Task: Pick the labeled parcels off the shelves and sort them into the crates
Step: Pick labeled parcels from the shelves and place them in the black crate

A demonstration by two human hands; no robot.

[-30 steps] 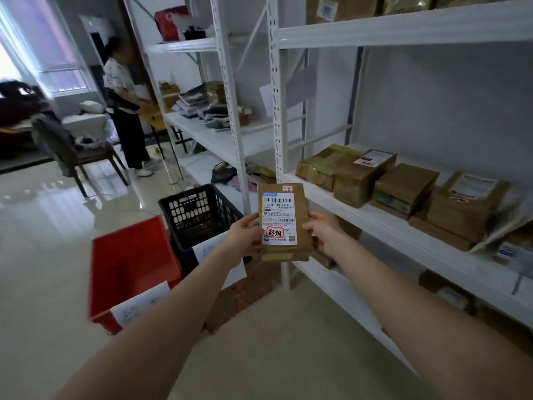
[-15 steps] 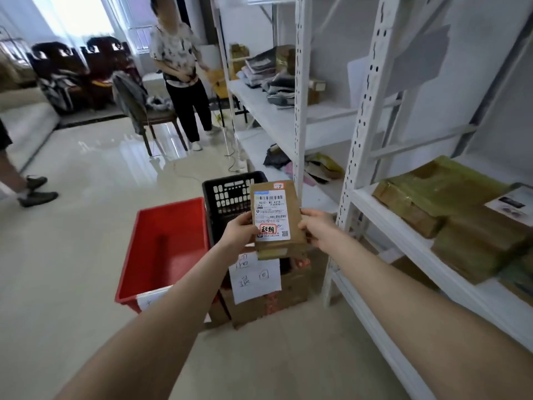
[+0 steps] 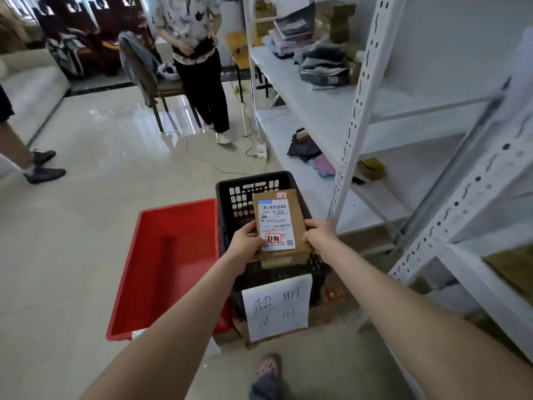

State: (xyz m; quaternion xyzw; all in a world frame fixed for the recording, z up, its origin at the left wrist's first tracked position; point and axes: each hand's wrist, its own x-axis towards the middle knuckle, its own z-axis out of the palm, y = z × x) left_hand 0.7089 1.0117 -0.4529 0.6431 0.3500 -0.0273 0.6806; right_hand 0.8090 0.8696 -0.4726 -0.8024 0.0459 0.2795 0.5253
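— Where's the parcel (image 3: 281,226)?
— Above the black crate (image 3: 230,186), beside the red crate (image 3: 173,255); left hand (image 3: 245,241) and right hand (image 3: 318,236) both pinch its edges, label up.

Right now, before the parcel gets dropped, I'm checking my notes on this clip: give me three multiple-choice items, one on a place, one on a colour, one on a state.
1. Where does the red crate stand relative to the black crate?
A. To its left
B. To its right
C. Stacked on it

2. On the parcel, what colour is the stamp on the label?
A. Green
B. Blue
C. Red

3. How is the parcel held?
A. By one hand alone
B. By both hands
C. By nobody; it lies in a crate

Answers:
1 A: the red crate sits on the floor left of the black one.
2 C: the stamp's ring and characters are red.
3 B: the left hand grips its left edge and the right hand its right edge.
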